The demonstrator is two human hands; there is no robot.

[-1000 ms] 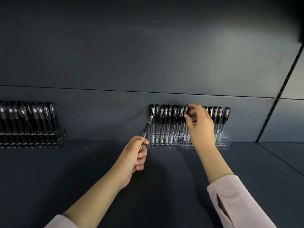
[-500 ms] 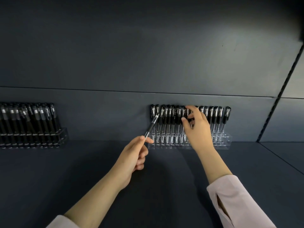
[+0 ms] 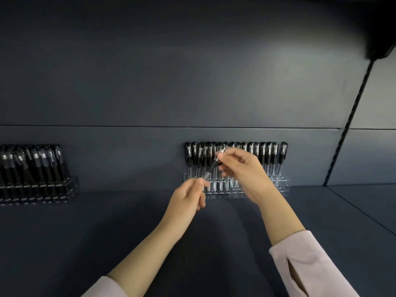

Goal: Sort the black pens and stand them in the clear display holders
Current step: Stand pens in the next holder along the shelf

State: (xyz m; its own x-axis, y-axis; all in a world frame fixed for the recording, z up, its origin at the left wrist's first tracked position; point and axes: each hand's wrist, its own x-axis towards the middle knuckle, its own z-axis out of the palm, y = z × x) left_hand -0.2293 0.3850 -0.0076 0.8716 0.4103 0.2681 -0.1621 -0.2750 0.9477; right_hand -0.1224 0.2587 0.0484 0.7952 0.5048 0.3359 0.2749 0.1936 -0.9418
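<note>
Black pen (image 3: 211,168) tilted, lower end pinched by left hand (image 3: 188,197), cap end pinched by right hand (image 3: 244,170)

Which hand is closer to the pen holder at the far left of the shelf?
Left. The left hand, gripping the lower end of a pen, is right of that holder; the right hand, pinching the pen's top, is farther right, before the other holder.
</note>
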